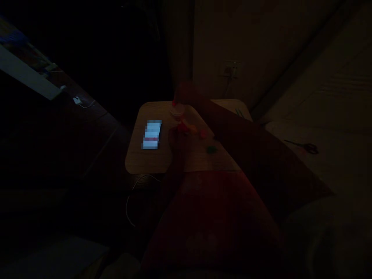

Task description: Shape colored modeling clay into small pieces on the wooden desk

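"Toward the far edge of the counter [136, 159], what's the right hand [186, 93] doing?"

"Hovering by the round pale dish [177, 111]. Too dark to tell its grip."

"And the left hand [177, 144]?"

"Beside the red lump [183, 127], grip equally unclear. An orange piece [192, 129] and green piece [212, 149] lie rightward, the lit smartphone [151, 134] leftward."

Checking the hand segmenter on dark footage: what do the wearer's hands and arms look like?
Left hand and right hand: no gloves visible. Right forearm: slim, tapering, no sleeve discernible. Left forearm: mostly lost in darkness. Too dark for jewellery or markings.
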